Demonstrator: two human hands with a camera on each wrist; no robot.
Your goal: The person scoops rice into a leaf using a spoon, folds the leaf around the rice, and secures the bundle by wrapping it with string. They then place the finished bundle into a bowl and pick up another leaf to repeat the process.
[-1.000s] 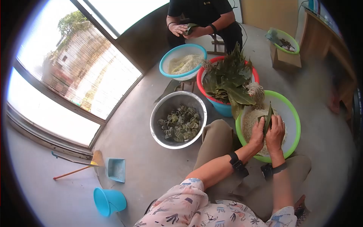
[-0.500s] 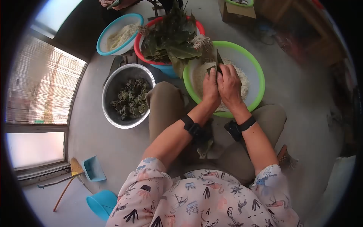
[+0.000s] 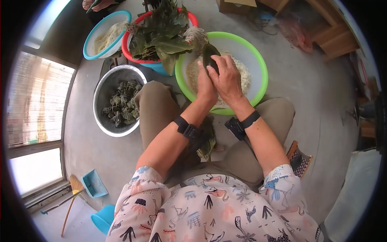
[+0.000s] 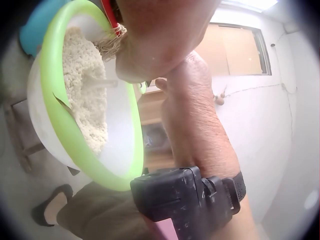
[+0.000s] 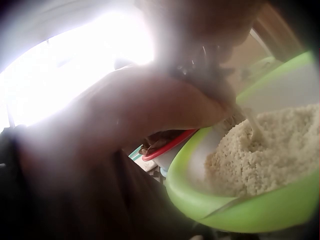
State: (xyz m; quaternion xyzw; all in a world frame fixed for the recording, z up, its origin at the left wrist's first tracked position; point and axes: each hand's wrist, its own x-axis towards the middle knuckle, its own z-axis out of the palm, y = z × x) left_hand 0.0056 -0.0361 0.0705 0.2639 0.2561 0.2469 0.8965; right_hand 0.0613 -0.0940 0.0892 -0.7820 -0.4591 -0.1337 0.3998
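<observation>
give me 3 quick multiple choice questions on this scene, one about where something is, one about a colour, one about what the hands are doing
1. Where do the finished wrapped bundles lie?
A. in the metal bowl
B. in the blue-rimmed bowl
C. on the floor

2. What colour is the rim of the bowl of rice under the hands?
A. red
B. green
C. blue

3. What are the left hand and right hand doing?
A. resting flat on the knees
B. holding a broom
C. gripping a folded leaf together

Answers:
1 A, the tied green bundles are piled in the metal bowl by the person's left knee.
2 B, the rim is bright green in all three views.
3 C, both hands curl round the dark green leaf above the rice.
</observation>
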